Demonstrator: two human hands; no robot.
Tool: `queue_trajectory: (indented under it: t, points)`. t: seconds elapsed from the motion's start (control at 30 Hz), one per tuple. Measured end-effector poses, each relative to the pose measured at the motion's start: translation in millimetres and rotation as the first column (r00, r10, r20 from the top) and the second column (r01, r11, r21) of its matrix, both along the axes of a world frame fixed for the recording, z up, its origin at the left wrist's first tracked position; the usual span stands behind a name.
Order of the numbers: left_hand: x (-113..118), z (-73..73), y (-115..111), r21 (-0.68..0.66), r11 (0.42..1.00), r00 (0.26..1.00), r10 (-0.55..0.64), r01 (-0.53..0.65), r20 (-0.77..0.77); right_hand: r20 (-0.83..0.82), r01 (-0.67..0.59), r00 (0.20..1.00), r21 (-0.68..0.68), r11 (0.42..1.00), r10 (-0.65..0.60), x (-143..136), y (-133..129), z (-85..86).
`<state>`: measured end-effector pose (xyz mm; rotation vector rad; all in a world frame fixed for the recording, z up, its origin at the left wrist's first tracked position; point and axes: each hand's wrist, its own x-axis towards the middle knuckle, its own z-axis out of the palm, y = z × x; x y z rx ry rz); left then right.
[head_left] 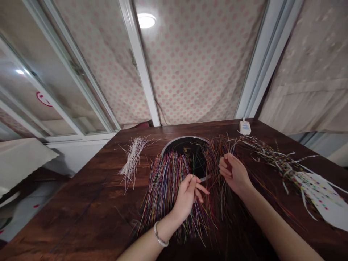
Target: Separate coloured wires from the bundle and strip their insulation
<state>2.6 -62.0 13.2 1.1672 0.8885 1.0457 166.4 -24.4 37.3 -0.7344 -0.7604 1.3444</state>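
Head view: over the front-left of the black disc (176,144), a multicoloured strand bundle (163,188) is laid; strands are probably best separated singly, without tangling. Before the disc, a green strand (194,163) appears pinched by the left hand (186,195), outer fingers fanned. Right of it, the right hand (236,174) is curled; whether pale strands (232,145) are gripped cannot be told.
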Motion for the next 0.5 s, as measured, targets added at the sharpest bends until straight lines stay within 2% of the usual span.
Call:
queue_trajectory:
  t: [0.13, 0.23, 0.37, 0.5]
  points:
    - [1, 1.9, -2, -0.001, 1.0, 1.0, -0.019, 0.019, 0.012, 0.014, -0.236, 0.971, -0.101, 0.967, 0.238, -9, -5, 0.1]
    - [2, 0.7, -3, -0.02, 0.997, 0.997, -0.076, 0.076, 0.01, 0.066, -0.346, 0.931, -0.156, 0.925, 0.36, -16, -10, -2.4]
    - [4, -2.9, -3, -0.048, 0.988, 0.989, -0.147, 0.147, 0.003, 0.2, -0.343, 0.904, -0.184, 0.921, 0.377, -20, -11, -6.9]
    - [4, -5.0, -2, -0.052, 0.985, 0.985, -0.165, 0.163, -0.038, 0.39, -0.363, 0.828, -0.173, 0.916, 0.402, -24, -10, -12.9]
